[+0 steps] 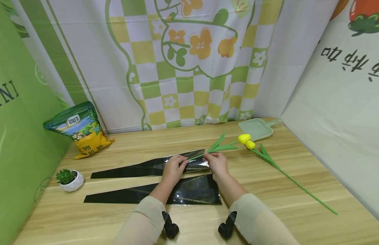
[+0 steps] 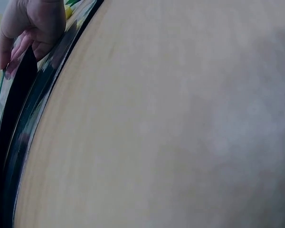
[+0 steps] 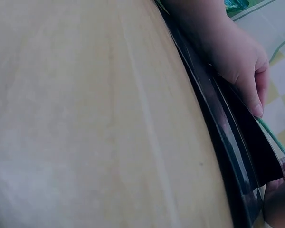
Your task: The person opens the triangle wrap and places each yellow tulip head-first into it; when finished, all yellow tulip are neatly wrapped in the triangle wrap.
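Observation:
A yellow artificial tulip (image 1: 244,138) with green leaves lies across the mouth of the far black tapered flower sleeve (image 1: 131,169). My left hand (image 1: 174,166) pinches its green stem over the middle of the sleeve. On the right, my right hand (image 1: 217,163) pinches the stem at the wide end of the sleeve, just below the leaves. In the right wrist view the stem (image 3: 270,135) runs between both hands, beside the raised black film. A second black sleeve (image 1: 189,190) lies nearer, under my forearms.
Another yellow tulip (image 1: 250,144) lies on the table with its long stem slanting front right. Behind it is a pale green dustpan-shaped scoop (image 1: 258,128). At left stand a fertilizer bag (image 1: 82,132) and a succulent in a white pot (image 1: 72,182). Curtains hang behind the table.

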`<state>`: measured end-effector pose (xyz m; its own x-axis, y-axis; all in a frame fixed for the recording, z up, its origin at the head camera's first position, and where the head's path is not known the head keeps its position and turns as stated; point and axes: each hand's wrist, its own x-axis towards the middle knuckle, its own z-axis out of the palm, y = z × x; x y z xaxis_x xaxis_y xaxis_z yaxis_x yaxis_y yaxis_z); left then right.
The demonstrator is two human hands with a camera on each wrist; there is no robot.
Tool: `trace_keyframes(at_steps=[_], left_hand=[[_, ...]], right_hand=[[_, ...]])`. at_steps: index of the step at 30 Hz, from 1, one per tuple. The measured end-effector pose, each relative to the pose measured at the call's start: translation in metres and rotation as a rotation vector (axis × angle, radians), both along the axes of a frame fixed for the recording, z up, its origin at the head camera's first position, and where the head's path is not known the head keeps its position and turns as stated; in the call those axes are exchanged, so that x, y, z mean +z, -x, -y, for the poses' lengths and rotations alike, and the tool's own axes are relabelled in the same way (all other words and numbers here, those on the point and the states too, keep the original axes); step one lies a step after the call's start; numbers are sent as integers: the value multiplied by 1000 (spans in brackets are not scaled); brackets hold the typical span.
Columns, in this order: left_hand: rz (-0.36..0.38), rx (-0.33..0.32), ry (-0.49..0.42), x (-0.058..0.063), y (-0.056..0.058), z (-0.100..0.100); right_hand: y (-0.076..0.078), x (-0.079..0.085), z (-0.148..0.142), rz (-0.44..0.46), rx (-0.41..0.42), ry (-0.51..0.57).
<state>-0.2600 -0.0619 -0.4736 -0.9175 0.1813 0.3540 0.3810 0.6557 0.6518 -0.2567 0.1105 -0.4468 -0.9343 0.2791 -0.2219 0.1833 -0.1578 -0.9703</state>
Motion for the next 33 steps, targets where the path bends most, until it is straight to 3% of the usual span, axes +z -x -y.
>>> trace_keyframes(at_steps=[12,23,27,33], left_hand=[[38,7,77,-1,1,-1],[78,8,133,0,1,-3],[73,7,144,-1,1,-4],[76,4,141,-1,1,-4]], right_hand=[[-2,2,-10,69,71,104],[-7,11,-27,209,261,140],[-8,12,-32,232,254,154],[-11,16,-42,224,220,87]])
